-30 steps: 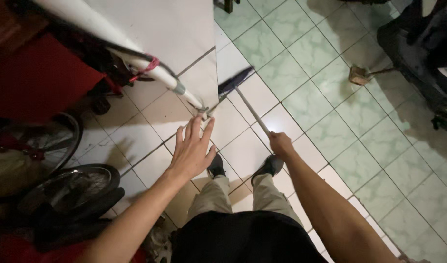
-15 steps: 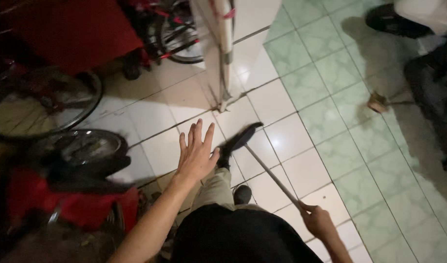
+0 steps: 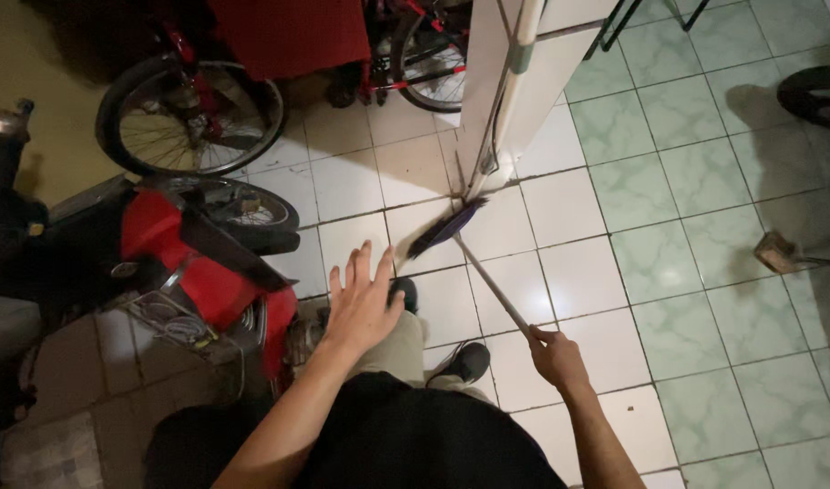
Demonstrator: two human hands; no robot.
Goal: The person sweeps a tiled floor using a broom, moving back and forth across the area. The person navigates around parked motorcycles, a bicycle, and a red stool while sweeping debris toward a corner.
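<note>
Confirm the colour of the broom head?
Dark, bluish-purple broom head, clearest in the head view; the right hand grips its pale stick.

red scooter (image 3: 193, 263) sits at the left, bike wheel (image 3: 190, 113) in the upper left, white panel (image 3: 515, 81) up top, green tiles (image 3: 705, 226) on the right

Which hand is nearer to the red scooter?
Left. The left hand hangs open in the air just right of the red scooter, not touching it. The right hand is farther right, gripping the broom handle.
</note>
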